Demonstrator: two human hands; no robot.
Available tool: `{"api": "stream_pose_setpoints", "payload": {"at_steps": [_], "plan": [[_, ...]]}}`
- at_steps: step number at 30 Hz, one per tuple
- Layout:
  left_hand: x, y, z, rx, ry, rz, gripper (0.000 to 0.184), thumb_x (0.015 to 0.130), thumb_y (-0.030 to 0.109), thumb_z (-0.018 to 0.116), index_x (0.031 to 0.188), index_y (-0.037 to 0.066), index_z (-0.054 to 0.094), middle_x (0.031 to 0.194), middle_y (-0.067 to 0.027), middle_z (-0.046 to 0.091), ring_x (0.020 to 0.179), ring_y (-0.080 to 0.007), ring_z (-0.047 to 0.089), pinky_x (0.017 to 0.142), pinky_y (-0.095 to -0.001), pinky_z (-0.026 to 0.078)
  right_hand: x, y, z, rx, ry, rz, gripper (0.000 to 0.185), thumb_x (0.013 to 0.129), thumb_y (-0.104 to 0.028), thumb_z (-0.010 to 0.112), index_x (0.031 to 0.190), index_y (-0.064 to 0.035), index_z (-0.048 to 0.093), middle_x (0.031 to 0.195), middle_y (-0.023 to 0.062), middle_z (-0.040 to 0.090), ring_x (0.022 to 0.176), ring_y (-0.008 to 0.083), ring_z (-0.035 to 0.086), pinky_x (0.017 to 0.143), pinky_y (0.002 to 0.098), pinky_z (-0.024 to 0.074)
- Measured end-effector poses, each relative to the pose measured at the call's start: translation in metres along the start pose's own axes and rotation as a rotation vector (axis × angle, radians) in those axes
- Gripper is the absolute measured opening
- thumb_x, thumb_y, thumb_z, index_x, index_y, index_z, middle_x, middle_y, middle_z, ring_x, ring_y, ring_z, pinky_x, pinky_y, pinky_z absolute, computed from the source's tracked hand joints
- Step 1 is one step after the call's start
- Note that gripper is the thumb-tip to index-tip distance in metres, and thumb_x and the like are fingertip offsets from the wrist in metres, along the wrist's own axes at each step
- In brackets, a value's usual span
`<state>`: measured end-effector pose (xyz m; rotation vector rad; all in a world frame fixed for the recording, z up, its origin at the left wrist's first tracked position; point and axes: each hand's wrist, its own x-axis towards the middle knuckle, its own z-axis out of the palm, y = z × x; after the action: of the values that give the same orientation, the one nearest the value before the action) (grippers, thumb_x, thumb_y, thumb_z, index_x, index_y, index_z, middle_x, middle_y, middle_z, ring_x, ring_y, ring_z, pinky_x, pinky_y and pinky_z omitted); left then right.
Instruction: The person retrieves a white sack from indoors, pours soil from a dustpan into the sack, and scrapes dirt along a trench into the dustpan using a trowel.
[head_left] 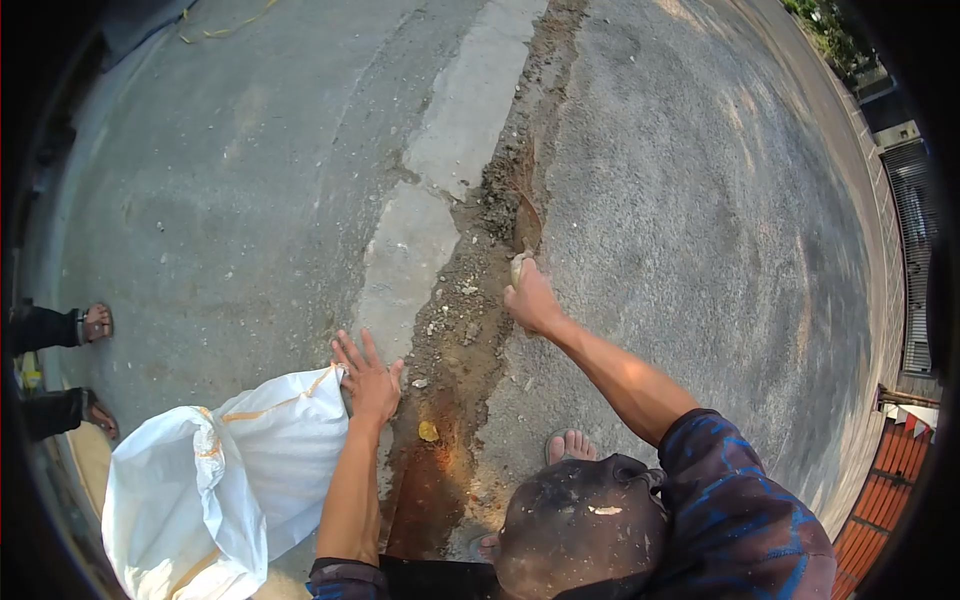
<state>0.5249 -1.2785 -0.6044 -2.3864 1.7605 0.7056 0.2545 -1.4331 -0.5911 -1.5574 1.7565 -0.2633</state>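
My right hand (532, 298) is closed around the pale handle of a hand tool with a rusty brown blade (528, 222). The blade points away from me in a narrow dirt channel (465, 320), against a heap of dark loose soil (500, 195). The tool's exact kind is hard to make out. My left hand (370, 380) has its fingers spread on the concrete strip (405, 265) along the channel's left side. Right beside that hand, a white woven sack (290, 430) with an orange-yellow strip lies bunched, its mouth gaping toward me.
Rough grey paving (690, 230) borders the channel on the right. A yellow leaf (428, 431) lies in the channel near me. My sandalled foot (570, 446) stands at its right edge. At far left are another person's feet (97, 323). A slatted orange-red fence (885, 480) is at lower right.
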Motion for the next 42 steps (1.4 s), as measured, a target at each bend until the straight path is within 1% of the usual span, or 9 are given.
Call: {"api": "stream_pose_setpoints", "payload": {"at_steps": [8, 12, 15, 18, 20, 21, 23, 29, 42], "plan": [[0.002, -0.007, -0.003, -0.038, -0.063, 0.008, 0.113, 0.079, 0.051, 0.069, 0.150, 0.002, -0.005, 0.151, -0.0294, -0.020, 0.139, -0.0489, -0.019, 0.106, -0.0698, 0.004, -0.035, 0.017, -0.045, 0.052, 0.042, -0.055, 0.042, 0.086, -0.020, 0.055, 0.117, 0.0028, 0.038, 0.091, 0.0338, 0.060, 0.084, 0.0501, 0.059, 0.074, 0.0537, 0.0478], [0.002, 0.000, -0.011, -0.065, -0.126, -0.020, 0.121, 0.074, 0.054, 0.073, 0.150, 0.002, -0.005, 0.151, -0.0300, -0.020, 0.139, -0.0494, -0.019, 0.107, -0.0686, 0.001, 0.094, -0.005, -0.102, 0.271, 0.139, -0.049, 0.035, 0.088, -0.019, 0.054, 0.113, 0.0043, 0.043, 0.074, 0.0163, 0.059, 0.051, 0.0234, 0.061, 0.042, 0.0351, 0.0473], [0.003, -0.004, -0.005, -0.026, -0.056, 0.021, 0.120, 0.073, 0.054, 0.073, 0.150, 0.002, -0.005, 0.151, -0.0296, -0.019, 0.139, -0.0497, -0.018, 0.107, -0.0678, 0.001, 0.242, -0.013, -0.127, 0.197, 0.156, 0.020, 0.015, 0.082, -0.008, 0.049, 0.073, 0.0029, 0.054, 0.067, 0.0135, 0.061, 0.053, 0.0251, 0.062, 0.042, 0.0385, 0.0463], [0.003, -0.003, -0.005, -0.016, -0.052, 0.017, 0.120, 0.073, 0.055, 0.073, 0.150, 0.002, -0.004, 0.151, -0.0298, -0.018, 0.139, -0.0496, -0.017, 0.108, -0.0673, 0.001, 0.320, -0.013, -0.125, 0.310, 0.098, 0.169, 0.014, 0.081, -0.009, 0.051, 0.073, 0.0012, 0.055, 0.066, 0.0120, 0.060, 0.052, 0.0236, 0.061, 0.042, 0.0365, 0.0453], [0.004, 0.000, -0.010, -0.014, -0.064, 0.001, 0.119, 0.074, 0.054, 0.072, 0.150, 0.003, -0.002, 0.152, -0.0300, -0.017, 0.140, -0.0490, -0.016, 0.109, -0.0651, 0.000, 0.378, 0.036, -0.103, -0.319, -0.082, -0.243, 0.012, 0.081, -0.008, 0.051, 0.071, -0.0015, 0.053, 0.063, 0.0105, 0.056, 0.048, 0.0212, 0.057, 0.039, 0.0348, 0.0431], [0.003, 0.001, -0.012, -0.014, -0.073, -0.011, 0.117, 0.074, 0.054, 0.072, 0.150, 0.003, 0.000, 0.152, -0.0303, -0.016, 0.140, -0.0485, -0.015, 0.110, -0.0630, -0.001, 0.359, 0.023, -0.103, -0.321, -0.091, -0.243, 0.012, 0.081, -0.008, 0.051, 0.071, -0.0015, 0.053, 0.063, 0.0105, 0.056, 0.048, 0.0212, 0.057, 0.039, 0.0348, 0.0431], [0.002, 0.000, -0.012, -0.021, -0.077, -0.014, 0.117, 0.074, 0.054, 0.072, 0.150, 0.003, -0.001, 0.152, -0.0306, -0.016, 0.140, -0.0485, -0.015, 0.110, -0.0630, -0.001, 0.281, -0.026, -0.115, 0.427, 0.018, 0.272, 0.011, 0.082, -0.006, 0.051, 0.071, -0.0037, 0.050, 0.061, 0.0073, 0.053, 0.046, 0.0185, 0.053, 0.037, 0.0342, 0.0424], [0.004, 0.000, -0.009, 0.000, -0.069, -0.002, 0.116, 0.076, 0.054, 0.071, 0.150, 0.002, -0.002, 0.151, -0.0316, -0.016, 0.140, -0.0489, -0.015, 0.110, -0.0634, 0.000, 0.229, -0.037, -0.093, 0.420, 0.042, 0.324, 0.017, 0.083, -0.009, 0.055, 0.069, -0.0041, 0.046, 0.059, 0.0050, 0.050, 0.041, 0.0149, 0.047, 0.034, 0.0302, 0.0409], [0.003, 0.003, -0.008, 0.017, -0.099, -0.016, 0.119, 0.075, 0.057, 0.070, 0.150, 0.001, -0.004, 0.150, -0.0323, -0.018, 0.139, -0.0510, -0.017, 0.109, -0.0657, 0.001, 0.056, -0.002, -0.064, 0.322, -0.143, 0.172, 0.017, 0.080, -0.007, 0.054, 0.092, 0.0046, 0.052, 0.069, 0.0149, 0.059, 0.050, 0.0240, 0.060, 0.042, 0.0386, 0.0465]]}}
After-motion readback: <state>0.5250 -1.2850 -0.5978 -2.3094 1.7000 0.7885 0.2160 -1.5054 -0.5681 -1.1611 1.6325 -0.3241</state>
